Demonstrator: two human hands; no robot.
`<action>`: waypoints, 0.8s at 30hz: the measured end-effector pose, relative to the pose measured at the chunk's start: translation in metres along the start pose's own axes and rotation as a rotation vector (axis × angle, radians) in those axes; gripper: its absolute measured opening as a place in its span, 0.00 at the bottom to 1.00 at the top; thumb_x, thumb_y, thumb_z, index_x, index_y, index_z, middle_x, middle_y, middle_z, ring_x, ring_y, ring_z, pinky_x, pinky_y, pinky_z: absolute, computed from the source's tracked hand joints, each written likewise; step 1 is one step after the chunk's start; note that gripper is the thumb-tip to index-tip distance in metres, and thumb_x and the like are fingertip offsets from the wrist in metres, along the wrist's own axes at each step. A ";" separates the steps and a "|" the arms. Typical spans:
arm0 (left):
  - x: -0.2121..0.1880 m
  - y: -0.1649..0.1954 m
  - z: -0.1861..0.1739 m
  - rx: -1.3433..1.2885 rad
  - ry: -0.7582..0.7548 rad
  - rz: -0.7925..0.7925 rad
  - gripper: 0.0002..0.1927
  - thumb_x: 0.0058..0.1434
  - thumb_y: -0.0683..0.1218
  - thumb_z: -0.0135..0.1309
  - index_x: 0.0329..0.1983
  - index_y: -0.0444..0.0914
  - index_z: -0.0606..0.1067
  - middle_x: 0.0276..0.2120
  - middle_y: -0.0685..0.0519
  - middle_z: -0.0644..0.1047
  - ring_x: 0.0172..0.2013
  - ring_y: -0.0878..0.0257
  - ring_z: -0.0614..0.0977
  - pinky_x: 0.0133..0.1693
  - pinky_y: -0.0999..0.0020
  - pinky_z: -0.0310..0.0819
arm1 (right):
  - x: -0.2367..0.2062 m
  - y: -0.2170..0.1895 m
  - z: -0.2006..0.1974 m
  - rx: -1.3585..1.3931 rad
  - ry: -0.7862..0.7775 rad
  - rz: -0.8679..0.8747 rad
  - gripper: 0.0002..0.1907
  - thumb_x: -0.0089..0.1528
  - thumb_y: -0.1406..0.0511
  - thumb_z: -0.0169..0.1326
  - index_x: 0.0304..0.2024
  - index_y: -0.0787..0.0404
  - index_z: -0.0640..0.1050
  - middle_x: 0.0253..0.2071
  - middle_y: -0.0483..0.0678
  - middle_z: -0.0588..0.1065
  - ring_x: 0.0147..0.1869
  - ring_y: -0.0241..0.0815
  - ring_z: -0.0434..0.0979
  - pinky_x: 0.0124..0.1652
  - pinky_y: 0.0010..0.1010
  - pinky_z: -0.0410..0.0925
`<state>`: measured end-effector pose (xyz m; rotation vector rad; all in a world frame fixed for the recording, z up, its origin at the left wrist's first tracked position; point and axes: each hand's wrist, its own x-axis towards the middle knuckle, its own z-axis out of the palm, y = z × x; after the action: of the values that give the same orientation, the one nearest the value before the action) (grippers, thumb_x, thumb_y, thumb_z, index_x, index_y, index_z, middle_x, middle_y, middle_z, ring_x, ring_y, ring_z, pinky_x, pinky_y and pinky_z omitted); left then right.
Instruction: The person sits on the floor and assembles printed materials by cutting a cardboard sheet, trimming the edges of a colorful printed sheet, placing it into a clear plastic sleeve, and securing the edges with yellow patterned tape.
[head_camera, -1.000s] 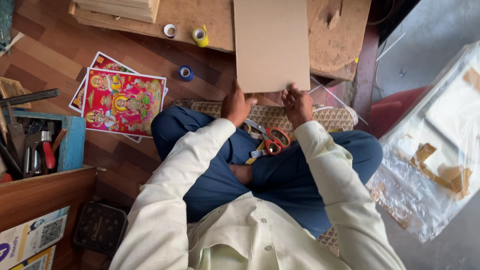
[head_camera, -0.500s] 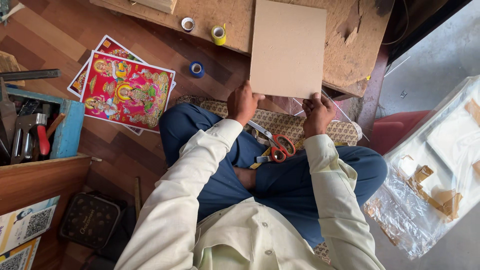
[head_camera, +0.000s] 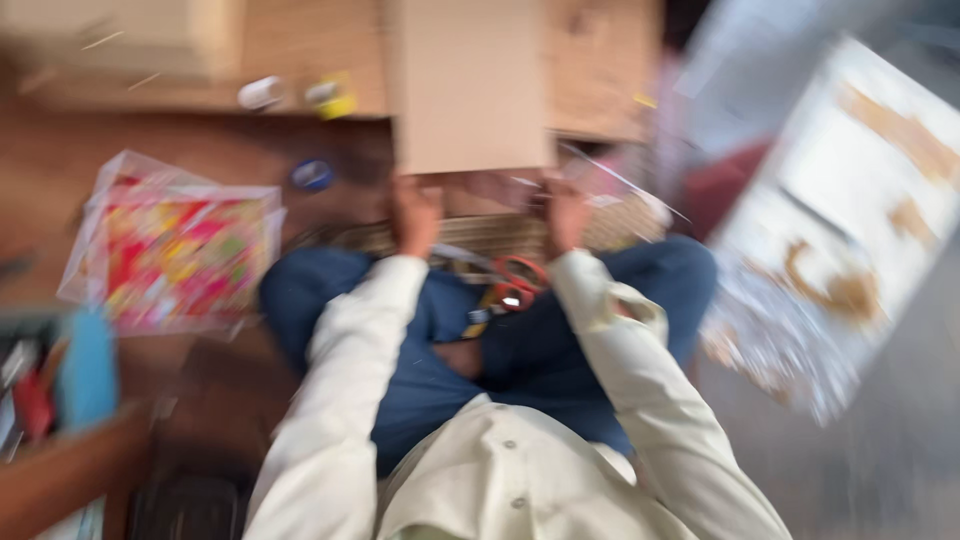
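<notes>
At upper centre of the blurred frame, a tan cardboard sheet is gripped along its lower edge by the left hand and right hand. At left lies a colourful wrapped print; red-handled scissors rest in the lap; small tape rolls sit upper left.

My view is smeared with motion blur from edge to edge; nothing is sharp, not even my sleeves. The light is soft and even, bright enough, probably daylight from the upper right where the clear plastic sheet washes out pale. Shadows are faint, darkest over the floor at lower left
</notes>
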<state>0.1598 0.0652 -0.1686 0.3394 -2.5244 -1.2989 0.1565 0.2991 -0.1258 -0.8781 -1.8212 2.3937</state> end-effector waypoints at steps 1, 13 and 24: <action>-0.002 0.001 0.001 -0.118 0.015 0.029 0.22 0.62 0.42 0.59 0.57 0.32 0.68 0.41 0.42 0.77 0.43 0.48 0.79 0.49 0.53 0.74 | -0.009 0.003 -0.009 -0.080 -0.027 -0.092 0.14 0.69 0.60 0.53 0.36 0.64 0.80 0.31 0.50 0.78 0.33 0.41 0.80 0.33 0.32 0.74; -0.003 0.051 -0.037 0.064 0.262 0.175 0.33 0.57 0.43 0.66 0.64 0.33 0.67 0.62 0.36 0.65 0.61 0.40 0.68 0.61 0.53 0.65 | -0.063 0.023 -0.042 -0.486 -0.216 -0.356 0.24 0.60 0.76 0.55 0.59 0.66 0.74 0.57 0.52 0.78 0.59 0.45 0.80 0.51 0.34 0.75; 0.013 -0.096 -0.273 0.277 0.596 -0.087 0.37 0.50 0.46 0.72 0.61 0.35 0.69 0.58 0.40 0.74 0.60 0.43 0.74 0.63 0.54 0.69 | -0.073 0.032 -0.002 -0.384 -0.505 -0.212 0.12 0.68 0.70 0.60 0.52 0.73 0.79 0.42 0.51 0.79 0.42 0.36 0.79 0.44 0.25 0.72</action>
<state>0.2513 -0.1993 -0.0942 0.7734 -2.1753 -0.7192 0.2289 0.2662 -0.1234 -0.0526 -2.4520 2.3102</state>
